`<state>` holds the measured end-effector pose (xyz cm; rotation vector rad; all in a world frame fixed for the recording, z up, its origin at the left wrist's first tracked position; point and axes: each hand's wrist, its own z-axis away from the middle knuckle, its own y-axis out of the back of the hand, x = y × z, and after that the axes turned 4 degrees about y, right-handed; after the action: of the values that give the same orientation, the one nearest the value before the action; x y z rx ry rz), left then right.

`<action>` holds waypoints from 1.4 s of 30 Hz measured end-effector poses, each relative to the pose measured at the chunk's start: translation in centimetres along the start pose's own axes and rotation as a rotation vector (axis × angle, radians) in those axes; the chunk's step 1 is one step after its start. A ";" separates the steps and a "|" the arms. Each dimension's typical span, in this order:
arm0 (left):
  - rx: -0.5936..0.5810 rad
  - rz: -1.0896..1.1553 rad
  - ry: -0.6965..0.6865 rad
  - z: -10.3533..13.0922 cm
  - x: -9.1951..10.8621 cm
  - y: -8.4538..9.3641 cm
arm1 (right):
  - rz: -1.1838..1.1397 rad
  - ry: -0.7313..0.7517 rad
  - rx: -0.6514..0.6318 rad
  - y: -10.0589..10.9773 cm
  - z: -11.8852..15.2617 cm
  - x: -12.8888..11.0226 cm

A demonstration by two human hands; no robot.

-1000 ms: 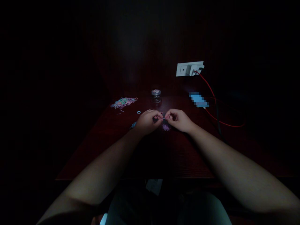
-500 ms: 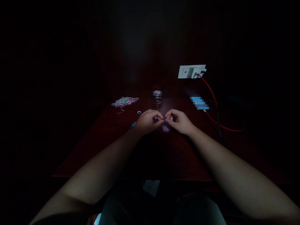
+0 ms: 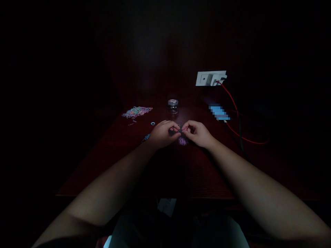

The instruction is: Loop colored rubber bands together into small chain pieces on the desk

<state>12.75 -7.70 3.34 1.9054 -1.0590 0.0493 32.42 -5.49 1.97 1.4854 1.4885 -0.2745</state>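
My left hand (image 3: 165, 133) is closed in a pinch over the middle of the table, thumb against fingertips. Facing it, my right hand (image 3: 195, 132) pinches the same way, its fingertips nearly touching the left ones. Between them is something small and dark, too dim to name. Right below the fingertips lies a small bunch of purple elastic bands (image 3: 182, 141). A blue bunch of bands (image 3: 146, 137) is partly hidden behind my left hand. A single pale ring-shaped band (image 3: 153, 123) lies beyond that hand.
A pile of mixed pastel bands (image 3: 137, 112) lies at the back left of the dark red table (image 3: 103, 165). A clear round lidded jar (image 3: 173, 106) stands at the back. At right, a phone (image 3: 219, 112) is joined by a red cable (image 3: 234, 98) to a wall socket (image 3: 204, 78).
Both hands stay pinched together at nearly the same spot, with only slight finger movement. The whole view has shifted a little.
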 end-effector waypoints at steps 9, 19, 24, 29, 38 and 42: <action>-0.007 -0.007 -0.018 -0.1 0.0 0.1 | -0.002 -0.026 -0.009 0.1 0.0 0.1; -0.006 -0.028 -0.009 -0.1 0.0 0.3 | 0.079 0.004 0.014 0.1 -0.1 -0.5; 0.004 -0.021 0.027 -0.1 0.1 0.3 | 0.116 -0.003 0.017 0.2 0.0 -0.5; 0.030 -0.018 0.031 0.0 -0.1 0.3 | 0.209 0.075 0.005 0.5 0.0 -0.6; -0.004 -0.030 0.019 0.0 0.0 0.3 | 0.404 0.152 -0.214 2.4 -0.3 0.2; -0.084 -0.020 0.020 0.1 -0.3 0.0 | 0.421 0.125 -0.255 2.2 -0.2 0.3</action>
<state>12.53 -7.60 3.10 1.8360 -1.0139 0.0122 34.30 -4.63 2.84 1.5825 1.2142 0.2561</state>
